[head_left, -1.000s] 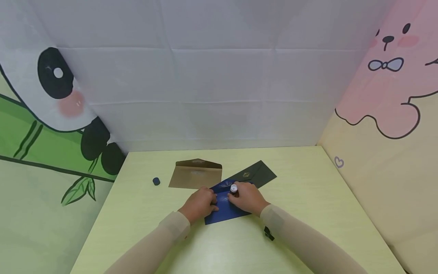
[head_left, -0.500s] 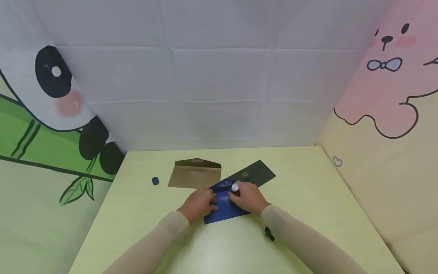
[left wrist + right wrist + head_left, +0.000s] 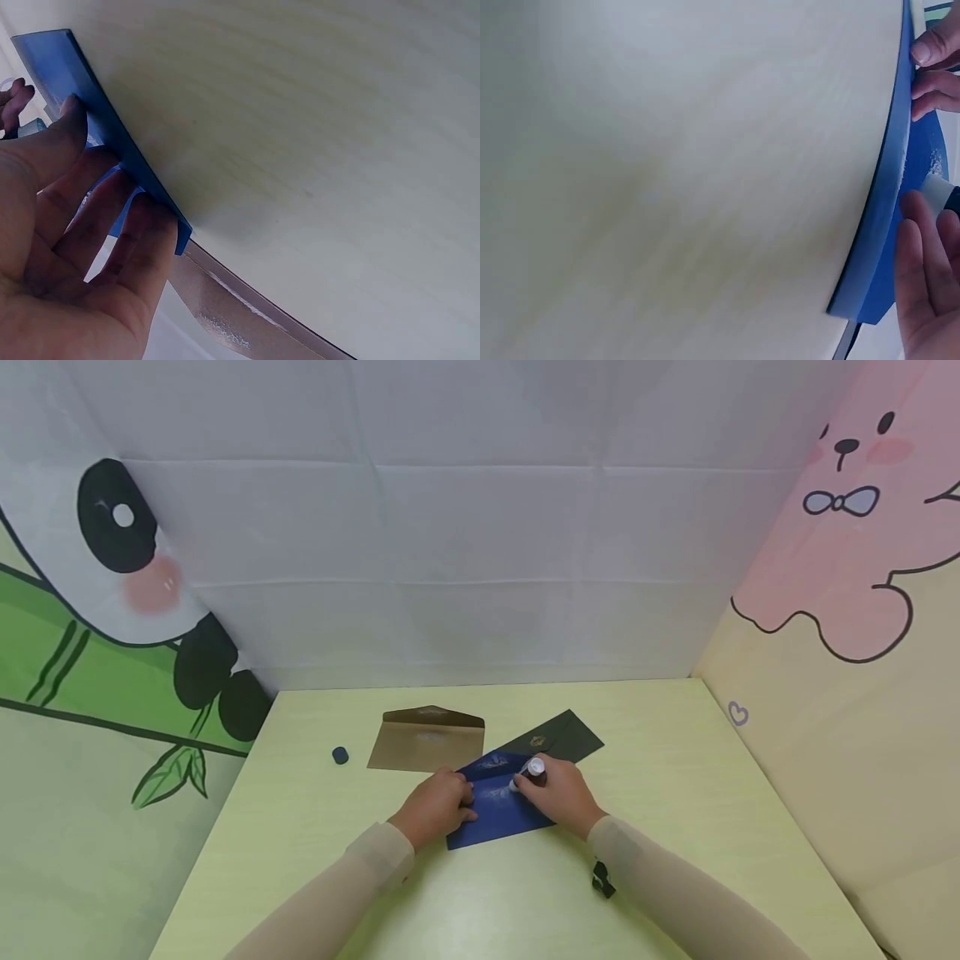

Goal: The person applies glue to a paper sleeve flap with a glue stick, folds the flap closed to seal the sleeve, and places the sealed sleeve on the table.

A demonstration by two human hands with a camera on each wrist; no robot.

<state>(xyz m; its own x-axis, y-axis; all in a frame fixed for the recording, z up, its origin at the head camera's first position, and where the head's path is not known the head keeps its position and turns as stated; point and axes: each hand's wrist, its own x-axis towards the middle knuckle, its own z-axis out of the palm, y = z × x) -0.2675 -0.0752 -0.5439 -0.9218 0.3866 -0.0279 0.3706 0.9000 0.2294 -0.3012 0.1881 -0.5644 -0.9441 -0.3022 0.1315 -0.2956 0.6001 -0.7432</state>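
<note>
A blue envelope (image 3: 498, 822) lies on the table with its flap open, whitish smears on flap and body. My left hand (image 3: 437, 807) presses on its left part, thumb and fingertips spread over the paper in the left wrist view. In my right hand (image 3: 562, 793) a glue stick (image 3: 536, 767) with a dark barrel and white ends is held between thumb and fingers, tilted, its lower end right at the blue paper. The glue stick's white end (image 3: 934, 189) shows close over the blue surface in the right wrist view.
A brown envelope (image 3: 426, 748) with open flap lies behind the left hand. A dark green envelope (image 3: 573, 739) lies partly under the blue one. A small dark cap (image 3: 341, 755) stands at the left. Fabric walls enclose the table (image 3: 675, 827) at back and sides.
My right hand has moved to the right across the blue envelope, tilting the glue stick, so more of the smeared paper shows. The left hand has stayed in place.
</note>
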